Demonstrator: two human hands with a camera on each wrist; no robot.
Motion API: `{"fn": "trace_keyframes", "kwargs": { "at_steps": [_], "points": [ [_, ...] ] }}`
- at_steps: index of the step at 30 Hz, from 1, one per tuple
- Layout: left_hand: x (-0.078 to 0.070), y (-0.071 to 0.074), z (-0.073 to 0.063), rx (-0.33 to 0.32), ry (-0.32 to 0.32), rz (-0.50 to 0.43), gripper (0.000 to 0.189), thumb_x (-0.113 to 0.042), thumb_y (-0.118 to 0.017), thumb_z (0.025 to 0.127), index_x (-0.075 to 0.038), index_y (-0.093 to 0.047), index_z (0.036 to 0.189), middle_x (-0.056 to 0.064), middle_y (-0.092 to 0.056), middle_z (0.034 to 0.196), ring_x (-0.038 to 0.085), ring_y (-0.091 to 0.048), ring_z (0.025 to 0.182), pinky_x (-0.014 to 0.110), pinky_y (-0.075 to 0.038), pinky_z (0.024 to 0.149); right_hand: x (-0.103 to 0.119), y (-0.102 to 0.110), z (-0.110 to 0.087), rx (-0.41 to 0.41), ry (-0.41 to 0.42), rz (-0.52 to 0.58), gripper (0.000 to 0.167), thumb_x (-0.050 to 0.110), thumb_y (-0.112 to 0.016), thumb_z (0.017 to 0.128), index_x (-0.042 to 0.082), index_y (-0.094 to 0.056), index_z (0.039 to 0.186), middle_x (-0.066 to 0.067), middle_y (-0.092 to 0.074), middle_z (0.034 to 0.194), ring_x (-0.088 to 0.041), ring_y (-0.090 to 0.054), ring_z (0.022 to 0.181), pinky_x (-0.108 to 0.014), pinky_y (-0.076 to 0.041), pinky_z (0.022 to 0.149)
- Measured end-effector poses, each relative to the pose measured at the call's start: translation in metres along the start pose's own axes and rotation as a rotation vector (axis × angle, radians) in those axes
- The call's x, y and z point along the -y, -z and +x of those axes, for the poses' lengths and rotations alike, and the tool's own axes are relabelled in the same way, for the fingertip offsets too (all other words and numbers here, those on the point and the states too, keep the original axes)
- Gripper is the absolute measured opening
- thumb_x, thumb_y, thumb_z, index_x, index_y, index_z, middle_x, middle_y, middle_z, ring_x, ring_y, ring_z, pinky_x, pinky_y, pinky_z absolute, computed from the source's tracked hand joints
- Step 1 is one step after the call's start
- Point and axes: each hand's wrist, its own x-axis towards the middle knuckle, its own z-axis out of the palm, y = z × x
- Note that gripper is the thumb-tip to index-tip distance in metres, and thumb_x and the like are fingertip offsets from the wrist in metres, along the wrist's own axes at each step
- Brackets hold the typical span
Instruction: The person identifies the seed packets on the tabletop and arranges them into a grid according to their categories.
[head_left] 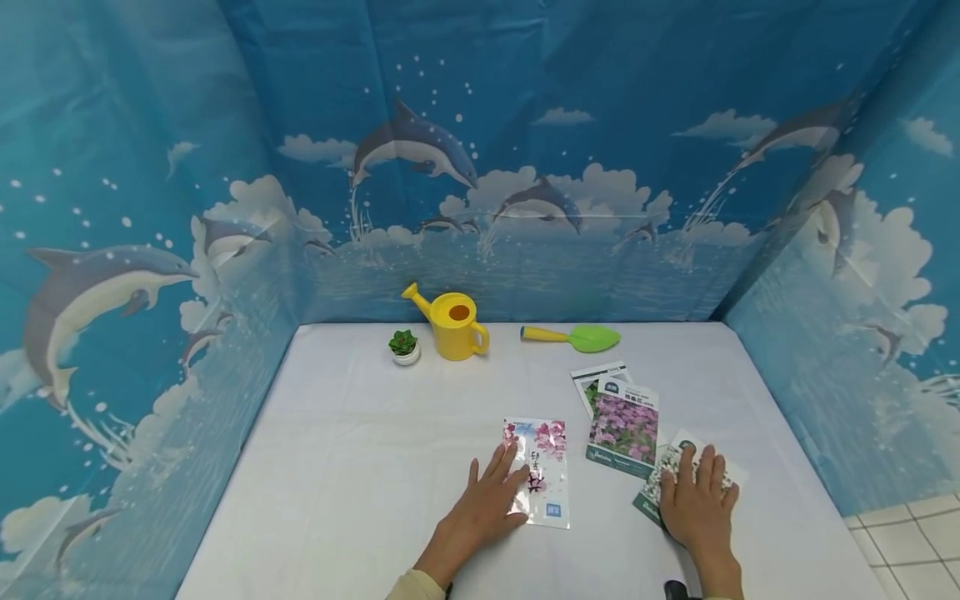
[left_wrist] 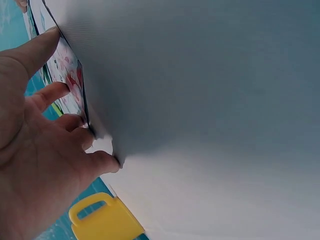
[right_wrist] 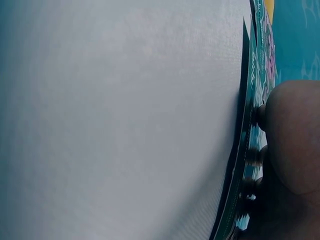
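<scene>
A white seed packet with pink blossoms (head_left: 553, 483) lies on the table in front of me. My left hand (head_left: 483, 510) rests along its left side, fingers spread and tips over the packet; in the left wrist view the thumb (left_wrist: 37, 52) touches the packet's edge. To the right, my right hand (head_left: 699, 504) lies flat over a seed packet with white flowers (head_left: 651, 492), covering much of it. Against that packet's upper left sits a packet with purple-pink flowers (head_left: 624, 423), which partly overlaps another packet with green leaves (head_left: 588, 379).
Along the back of the white table (head_left: 337, 450) stand a small potted succulent (head_left: 405, 348) and a yellow watering can (head_left: 455, 333). A toy trowel (head_left: 588, 337) with green blade and yellow handle lies right of them. Blue dolphin-printed curtains (head_left: 525, 150) enclose the table's back and sides.
</scene>
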Motion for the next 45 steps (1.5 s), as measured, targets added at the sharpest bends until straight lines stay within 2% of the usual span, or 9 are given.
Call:
{"fn": "trace_keyframes", "kwargs": {
  "at_steps": [10,15,20,26,33,35,41,45],
  "points": [
    [0.014,0.003,-0.021,-0.024,0.022,-0.042,0.071,-0.031,-0.083,0.094,-0.014,-0.055,0.158,0.015,-0.027,0.177,0.036,-0.025,0.164,0.07,-0.029,0.125,0.003,0.0,-0.004,-0.047,0.036,0.012,0.069,0.027,-0.034,0.115,-0.017,-0.011,0.163,-0.043,0.01,0.17,-0.058,0.013,0.159,-0.078,0.009,0.124],
    [0.018,0.002,-0.028,-0.043,0.014,-0.056,0.072,-0.031,-0.083,0.094,-0.013,-0.055,0.158,0.016,-0.028,0.177,0.038,-0.025,0.163,0.071,-0.029,0.124,0.002,0.003,-0.003,-0.01,0.01,0.004,0.069,0.027,-0.03,0.116,-0.016,-0.006,0.164,-0.041,0.016,0.169,-0.056,0.018,0.159,-0.076,0.013,0.124],
    [0.021,0.0,-0.039,-0.065,0.011,-0.082,0.073,-0.029,-0.084,0.093,-0.01,-0.055,0.157,0.019,-0.03,0.176,0.04,-0.027,0.162,0.072,-0.03,0.123,0.003,0.005,-0.004,0.003,-0.007,0.005,0.068,0.024,-0.034,0.116,-0.016,-0.007,0.164,-0.04,0.016,0.17,-0.055,0.019,0.16,-0.075,0.015,0.124],
    [0.029,-0.002,-0.052,-0.116,-0.001,-0.094,0.074,-0.03,-0.086,0.091,-0.01,-0.057,0.156,0.02,-0.032,0.175,0.042,-0.029,0.161,0.075,-0.033,0.119,0.003,0.005,-0.004,-0.001,-0.005,0.007,0.068,0.024,-0.034,0.115,-0.016,-0.007,0.164,-0.04,0.016,0.17,-0.055,0.019,0.16,-0.075,0.015,0.124],
    [0.04,-0.01,-0.063,-0.188,-0.052,-0.144,0.072,-0.027,-0.086,0.09,-0.007,-0.058,0.152,0.025,-0.036,0.171,0.046,-0.03,0.159,0.081,-0.034,0.113,0.002,0.002,-0.004,-0.004,0.004,0.005,0.069,0.026,-0.033,0.116,-0.016,-0.007,0.164,-0.04,0.016,0.17,-0.056,0.018,0.159,-0.076,0.014,0.124],
    [0.041,-0.01,-0.065,-0.185,-0.05,-0.137,0.071,-0.027,-0.086,0.09,-0.007,-0.058,0.152,0.025,-0.036,0.171,0.045,-0.031,0.159,0.08,-0.035,0.113,0.0,0.002,-0.005,-0.008,0.014,0.009,0.069,0.026,-0.032,0.116,-0.016,-0.007,0.164,-0.041,0.016,0.169,-0.056,0.018,0.159,-0.077,0.013,0.123],
    [0.039,0.002,-0.07,-0.1,0.025,-0.128,0.074,-0.027,-0.088,0.089,-0.013,-0.057,0.155,0.017,-0.033,0.175,0.041,-0.028,0.162,0.072,-0.032,0.122,0.0,0.001,-0.002,0.006,0.007,-0.002,0.069,0.027,-0.032,0.116,-0.016,-0.007,0.164,-0.04,0.017,0.169,-0.056,0.019,0.159,-0.077,0.013,0.123],
    [0.046,-0.001,-0.074,-0.133,0.003,-0.149,0.074,-0.027,-0.087,0.089,-0.012,-0.057,0.155,0.019,-0.033,0.174,0.042,-0.028,0.161,0.071,-0.031,0.123,0.001,0.001,0.0,0.009,0.0,-0.005,0.068,0.026,-0.033,0.116,-0.015,-0.008,0.164,-0.04,0.017,0.17,-0.056,0.018,0.159,-0.076,0.014,0.124]
  ]
}}
